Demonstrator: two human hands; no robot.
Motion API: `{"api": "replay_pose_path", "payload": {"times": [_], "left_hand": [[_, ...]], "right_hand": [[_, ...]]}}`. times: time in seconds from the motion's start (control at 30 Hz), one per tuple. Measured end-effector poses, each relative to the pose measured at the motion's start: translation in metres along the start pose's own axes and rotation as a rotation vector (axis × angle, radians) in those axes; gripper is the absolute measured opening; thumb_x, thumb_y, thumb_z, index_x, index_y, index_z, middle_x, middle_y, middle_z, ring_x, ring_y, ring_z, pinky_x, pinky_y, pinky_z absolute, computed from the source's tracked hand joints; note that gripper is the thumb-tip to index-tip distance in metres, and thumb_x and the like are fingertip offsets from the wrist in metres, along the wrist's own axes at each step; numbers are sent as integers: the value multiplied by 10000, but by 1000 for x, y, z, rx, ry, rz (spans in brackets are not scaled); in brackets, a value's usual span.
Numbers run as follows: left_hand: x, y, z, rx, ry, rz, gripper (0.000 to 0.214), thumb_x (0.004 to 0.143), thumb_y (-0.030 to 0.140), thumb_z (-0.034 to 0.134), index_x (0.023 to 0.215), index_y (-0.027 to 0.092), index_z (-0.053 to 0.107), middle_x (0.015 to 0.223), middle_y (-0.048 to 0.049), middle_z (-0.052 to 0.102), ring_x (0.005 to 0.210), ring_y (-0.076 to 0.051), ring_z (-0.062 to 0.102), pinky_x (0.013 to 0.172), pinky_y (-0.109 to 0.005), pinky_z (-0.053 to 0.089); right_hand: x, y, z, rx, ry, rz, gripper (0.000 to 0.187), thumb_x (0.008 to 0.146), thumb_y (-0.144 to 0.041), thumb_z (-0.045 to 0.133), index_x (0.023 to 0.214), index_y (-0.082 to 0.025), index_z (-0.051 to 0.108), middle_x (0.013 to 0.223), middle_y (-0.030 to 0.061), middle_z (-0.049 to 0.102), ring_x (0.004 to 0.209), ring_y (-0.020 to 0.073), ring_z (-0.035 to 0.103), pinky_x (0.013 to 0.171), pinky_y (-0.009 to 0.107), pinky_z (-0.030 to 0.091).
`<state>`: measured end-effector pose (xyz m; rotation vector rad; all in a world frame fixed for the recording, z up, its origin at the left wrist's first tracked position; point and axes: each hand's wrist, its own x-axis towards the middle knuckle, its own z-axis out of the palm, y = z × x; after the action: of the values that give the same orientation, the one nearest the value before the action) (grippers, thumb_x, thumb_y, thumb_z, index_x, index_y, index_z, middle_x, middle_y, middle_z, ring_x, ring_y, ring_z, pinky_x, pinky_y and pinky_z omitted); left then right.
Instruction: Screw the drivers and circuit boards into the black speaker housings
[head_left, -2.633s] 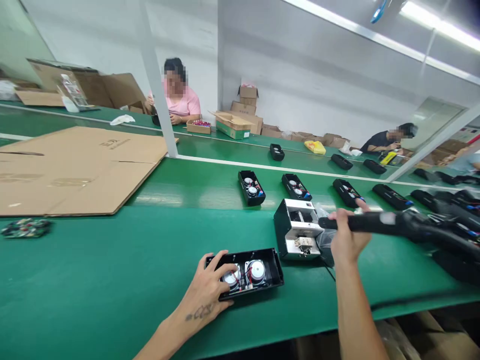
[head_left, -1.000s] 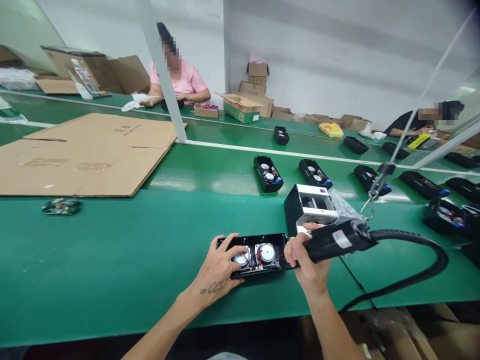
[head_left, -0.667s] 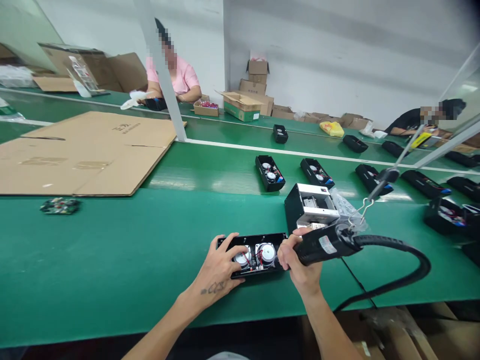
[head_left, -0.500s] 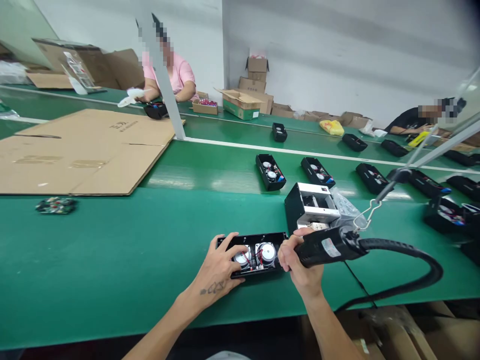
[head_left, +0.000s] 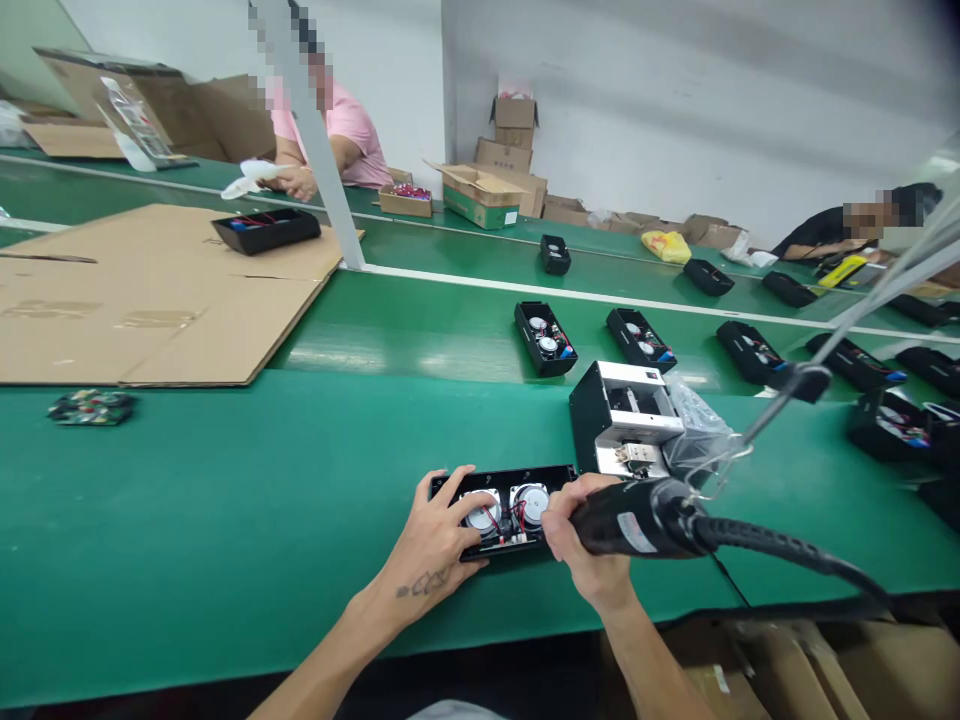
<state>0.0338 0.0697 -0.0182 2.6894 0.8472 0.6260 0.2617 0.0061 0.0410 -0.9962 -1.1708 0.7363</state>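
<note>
The left hand (head_left: 431, 535) has its fingers spread across the left end of an open black housing (head_left: 517, 475), thumb at the near wall. The right hand (head_left: 592, 545) is wrapped around a corded black tool (head_left: 637, 518) at the housing's right end; the tool's tip is hidden. The housing lies on a smooth green bench top (head_left: 262, 520). Just beyond its right end stands a black-and-silver machine (head_left: 628, 400). Well left of the housing are circuit boards (head_left: 91, 407) and, farther back, a cardboard sheet (head_left: 157, 320). Beyond the housing, similar black units (head_left: 545, 338) sit on a green strip; past them, two co-workers (head_left: 356, 130), stacked cartons (head_left: 516, 125) and a pale wall (head_left: 637, 100).
</note>
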Motion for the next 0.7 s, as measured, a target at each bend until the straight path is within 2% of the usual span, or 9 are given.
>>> {"api": "replay_pose_path", "payload": {"times": [0.2, 0.3, 0.37, 0.4, 0.5, 0.57, 0.63, 0.7], "left_hand": [[1, -1, -1, 2, 25, 15, 196, 770, 341, 981, 842, 276, 811, 1328, -10, 761, 1496, -438, 467, 1203, -654, 250], [3, -4, 0, 12, 31, 28, 199, 751, 337, 990, 814, 273, 814, 1317, -12, 764, 1486, -426, 477, 1204, -636, 268], [4, -6, 1, 22, 32, 29, 200, 743, 339, 990, 768, 265, 806, 1306, -12, 768, 1478, -417, 486, 1208, -626, 278], [5, -7, 2, 24, 33, 29, 205, 740, 342, 990, 748, 262, 801, 1299, -12, 771, 1472, -414, 493, 1207, -622, 284], [6, -7, 1, 23, 40, 30, 215, 729, 343, 996, 730, 261, 798, 1288, -13, 779, 1448, -414, 517, 1199, -621, 297], [5, -6, 0, 28, 36, 32, 212, 728, 344, 999, 747, 264, 803, 1295, -14, 778, 1445, -414, 521, 1198, -620, 298], [5, -5, -1, 33, 31, 26, 213, 733, 346, 999, 763, 264, 805, 1308, -10, 773, 1454, -410, 517, 1199, -617, 294], [5, -4, -1, 31, 21, 14, 211, 741, 346, 998, 779, 264, 807, 1320, -3, 771, 1468, -408, 508, 1195, -615, 291]], "right_hand": [[-9, 8, 6, -52, 70, 27, 303, 941, -390, 822, 1084, -312, 566, 676, -78, 552, 529, 149, 533, 501, 324, 472], [-4, -4, 2, 21, 79, -3, 355, 941, -399, 823, 1158, -307, 558, 664, -89, 555, 503, 139, 515, 487, 309, 450], [9, -20, -12, 108, 109, -58, 411, 950, -420, 807, 1244, -307, 544, 630, -107, 533, 464, 131, 486, 463, 292, 424], [19, -28, -23, 131, 168, -98, 423, 952, -420, 802, 1264, -306, 541, 613, -115, 519, 449, 128, 469, 457, 286, 416], [54, -42, -62, 20, 506, -217, 404, 911, -379, 845, 1185, -281, 565, 591, -127, 519, 448, 117, 468, 508, 292, 453], [76, -38, -87, -145, 645, -230, 427, 866, -404, 881, 1113, -253, 567, 588, -122, 562, 456, 119, 507, 559, 313, 482], [91, -27, -105, -245, 667, -213, 443, 839, -433, 891, 1058, -242, 557, 580, -117, 591, 453, 123, 532, 577, 323, 489], [96, -17, -112, -273, 617, -187, 439, 823, -434, 896, 1020, -241, 554, 570, -111, 604, 438, 123, 533, 562, 321, 478]]}}
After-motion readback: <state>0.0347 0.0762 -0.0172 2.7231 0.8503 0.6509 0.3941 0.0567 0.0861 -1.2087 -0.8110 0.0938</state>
